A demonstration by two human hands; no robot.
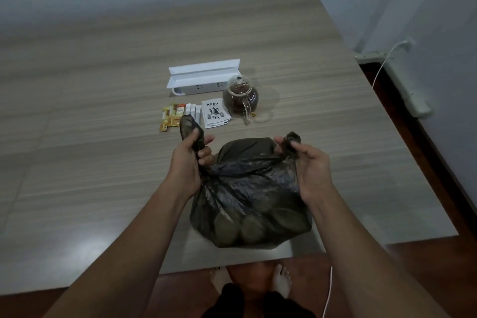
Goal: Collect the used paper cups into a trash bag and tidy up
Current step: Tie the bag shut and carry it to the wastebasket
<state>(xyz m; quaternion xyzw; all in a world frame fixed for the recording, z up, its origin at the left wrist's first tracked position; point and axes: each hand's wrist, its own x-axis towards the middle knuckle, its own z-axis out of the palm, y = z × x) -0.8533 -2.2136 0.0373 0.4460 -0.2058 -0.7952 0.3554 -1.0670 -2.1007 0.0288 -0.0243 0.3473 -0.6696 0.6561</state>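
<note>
A dark, see-through trash bag (247,196) sits on the wooden table (103,162) near its front edge. Several paper cups (251,228) show through the plastic at the bottom of the bag. My left hand (189,162) is closed around the bag's left handle, which sticks up above my fist. My right hand (308,165) pinches the bag's right handle between thumb and fingers. The two handles are held apart, with the bag's mouth gathered between them.
Behind the bag lie white tea sachets (215,112), yellow-orange sachets (171,117), a glass teapot (241,97) with dark tea, and a white power strip with its lid up (204,80). A white cable (382,64) runs to the wall at right. My bare feet (281,281) stand below the table edge.
</note>
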